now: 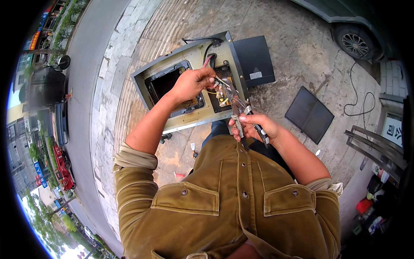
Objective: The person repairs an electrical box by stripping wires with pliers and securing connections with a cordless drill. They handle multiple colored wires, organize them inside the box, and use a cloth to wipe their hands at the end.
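Note:
A metal appliance casing [172, 64] lies open in front of me, with a dark rectangular opening on its left and a wiring compartment on its right. My left hand [196, 83] is over that compartment, its thumb and fingers pinched on a thin pale wire [222, 81]. In my right hand [254, 125] is a pair of worn pliers [235, 102] with a coil spring between dark handles. Their jaws reach up beside the wire near the left fingertips; whether they bite on it I cannot tell. Yellow and other wires [224, 102] crowd the compartment below.
A black panel [254, 60] adjoins the casing's right side. Another dark flat panel [309, 114] lies on the concrete to the right. Beyond are a parked vehicle's wheel [354, 42], a loose black cable [354, 101] and a metal rack [375, 144]. A road [82, 108] runs along the left.

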Tool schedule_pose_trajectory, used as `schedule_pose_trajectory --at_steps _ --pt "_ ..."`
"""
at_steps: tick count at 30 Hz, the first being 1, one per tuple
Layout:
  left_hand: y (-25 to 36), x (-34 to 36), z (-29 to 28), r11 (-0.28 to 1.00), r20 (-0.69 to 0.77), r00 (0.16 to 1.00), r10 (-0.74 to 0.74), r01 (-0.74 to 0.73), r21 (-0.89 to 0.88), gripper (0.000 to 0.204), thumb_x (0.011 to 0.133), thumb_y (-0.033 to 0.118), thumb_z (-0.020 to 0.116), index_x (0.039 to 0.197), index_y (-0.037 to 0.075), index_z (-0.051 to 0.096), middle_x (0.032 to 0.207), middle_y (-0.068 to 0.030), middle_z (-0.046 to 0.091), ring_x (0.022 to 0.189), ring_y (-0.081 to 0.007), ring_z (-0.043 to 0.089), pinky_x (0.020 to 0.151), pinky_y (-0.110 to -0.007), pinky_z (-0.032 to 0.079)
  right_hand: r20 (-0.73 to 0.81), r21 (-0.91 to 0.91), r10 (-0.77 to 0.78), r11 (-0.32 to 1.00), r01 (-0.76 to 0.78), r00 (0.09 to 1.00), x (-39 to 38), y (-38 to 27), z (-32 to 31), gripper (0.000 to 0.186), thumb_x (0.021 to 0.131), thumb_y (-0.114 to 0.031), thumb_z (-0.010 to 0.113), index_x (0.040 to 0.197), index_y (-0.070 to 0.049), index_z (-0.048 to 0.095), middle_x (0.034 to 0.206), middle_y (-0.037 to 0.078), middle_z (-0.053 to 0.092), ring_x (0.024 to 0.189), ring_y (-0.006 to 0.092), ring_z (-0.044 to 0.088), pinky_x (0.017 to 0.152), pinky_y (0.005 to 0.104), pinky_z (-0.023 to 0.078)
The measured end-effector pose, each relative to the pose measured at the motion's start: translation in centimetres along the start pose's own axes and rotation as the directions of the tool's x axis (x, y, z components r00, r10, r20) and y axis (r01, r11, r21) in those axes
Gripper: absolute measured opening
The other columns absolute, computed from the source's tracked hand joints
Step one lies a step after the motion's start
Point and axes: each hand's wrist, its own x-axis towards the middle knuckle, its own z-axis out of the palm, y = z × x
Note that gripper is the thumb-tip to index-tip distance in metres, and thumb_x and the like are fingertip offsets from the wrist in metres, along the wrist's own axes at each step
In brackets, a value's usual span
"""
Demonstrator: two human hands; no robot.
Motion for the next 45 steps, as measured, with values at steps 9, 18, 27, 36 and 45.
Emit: schedule_pose_trajectory --at_steps 9,18,27,36,45 --pt "0.5 -0.4 0.7 0.999 -0.108 0.993 0.050 -0.050 0.005 0.012 0.096 0.013 0.055 0.099 0.001 0.057 0.076 -0.0041 0.062 0.071 -0.0121 0.060 0.070 -0.028 0.050 0.126 0.181 0.017 0.983 -0.040 0.992 1.5 0.0 0.6 0.044 0.094 -0.036 0.046 0.118 0.001 0.053 0.099 0.013 0.058 0.095 0.0273 0.057 0.088 0.0386 0.045" --pt "0.2 -0.1 1.0 0.996 -0.112 0.991 0.072 -0.076 -0.039 0.012 0.098 0.014 0.052 0.098 0.002 0.055 0.078 -0.0045 0.060 0.075 -0.0125 0.060 0.071 -0.028 0.049 0.110 0.236 -0.044 0.972 0.017 0.993 2.7 -0.5 1.9 0.038 0.096 -0.035 0.048 0.109 0.000 0.055 0.093 0.011 0.060 0.087 0.0259 0.060 0.083 0.0393 0.048" --pt "1.5 -0.1 0.9 0.996 -0.110 0.994 0.012 -0.022 -0.087 0.014 0.098 0.016 0.053 0.098 0.002 0.055 0.078 -0.0061 0.061 0.076 -0.0126 0.060 0.073 -0.029 0.049 0.045 0.242 -0.096 0.967 0.083 0.994 3.6 0.5 2.2 0.038 0.096 -0.036 0.049 0.108 -0.001 0.055 0.093 0.011 0.061 0.086 0.0258 0.060 0.082 0.0389 0.049" --pt "1.0 -0.3 1.1 0.980 -0.068 0.997 0.029 -0.042 -0.194 0.011 0.097 0.012 0.054 0.098 0.001 0.054 0.090 -0.0039 0.060 0.083 -0.0095 0.057 0.076 -0.029 0.049 -0.020 0.204 -0.205 0.957 0.205 0.979 6.0 0.8 2.3 0.037 0.096 -0.038 0.051 0.111 -0.004 0.053 0.091 0.009 0.060 0.087 0.0216 0.060 0.080 0.0360 0.048" --pt "0.5 -0.7 0.9 0.960 -0.006 0.999 0.033 -0.033 -0.279 0.010 0.096 0.011 0.055 0.095 0.001 0.053 0.089 -0.0005 0.054 0.086 -0.0082 0.048 0.079 -0.025 0.043 -0.061 0.202 -0.269 0.940 0.276 0.961 8.0 1.5 1.8 0.035 0.095 -0.037 0.053 0.112 -0.006 0.055 0.092 0.006 0.059 0.087 0.0197 0.059 0.080 0.0342 0.047"
